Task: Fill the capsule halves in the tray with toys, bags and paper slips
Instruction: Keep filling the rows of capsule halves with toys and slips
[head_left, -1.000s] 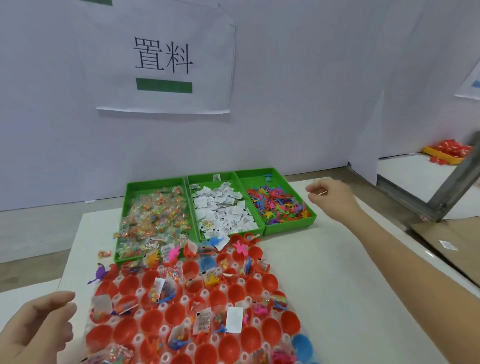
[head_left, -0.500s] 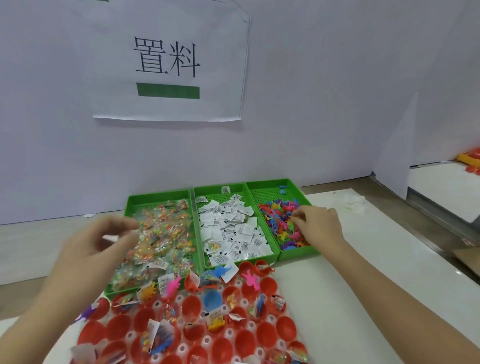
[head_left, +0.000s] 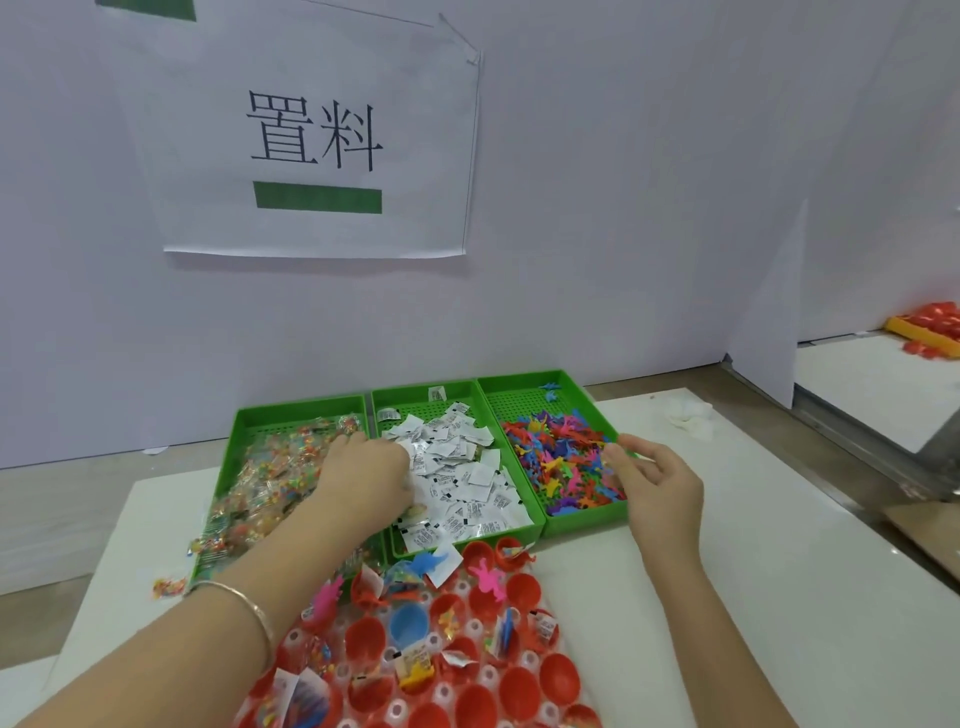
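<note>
- The left hand (head_left: 363, 475) lies palm down across the wall between two bins, with its fingers curled into the contents. The knuckles hide the fingertips, so I cannot tell whether they have closed on anything.
- A thin metal bangle (head_left: 249, 603) circles that wrist.
- The right hand (head_left: 657, 483) sits at the outer rim of the right bin, thumb and curled fingers turned toward the pile. I cannot tell whether a toy is pinched between them.
- Under the left hand lie small white printed paper slips (head_left: 467, 467), flat, light and overlapping, in the middle green perforated plastic bin (head_left: 405, 389).
- Just beside it, the left green perforated bin (head_left: 244, 415) holds glossy, crinkled clear plastic bags of bright bits (head_left: 270, 483).
- The right green perforated bin (head_left: 519, 376) holds small moulded plastic animal toys in mixed colours (head_left: 561, 462), leggy and tangled together.
- The clear blister tray (head_left: 530, 660) of smooth red hemispherical capsule halves (head_left: 556, 678) lies on the white table (head_left: 779, 571), touching the bins' front edge, nearest the person. Several cups already carry items, and others at the front look bare.
- The step in hand appears to be gathering stock from the bins.
- To do it well, I would pinch lightly and fan the slips apart, since they likely cling in stacks.
- I would shake each toy free of its neighbours, so that each cup gets one of each item.
</note>
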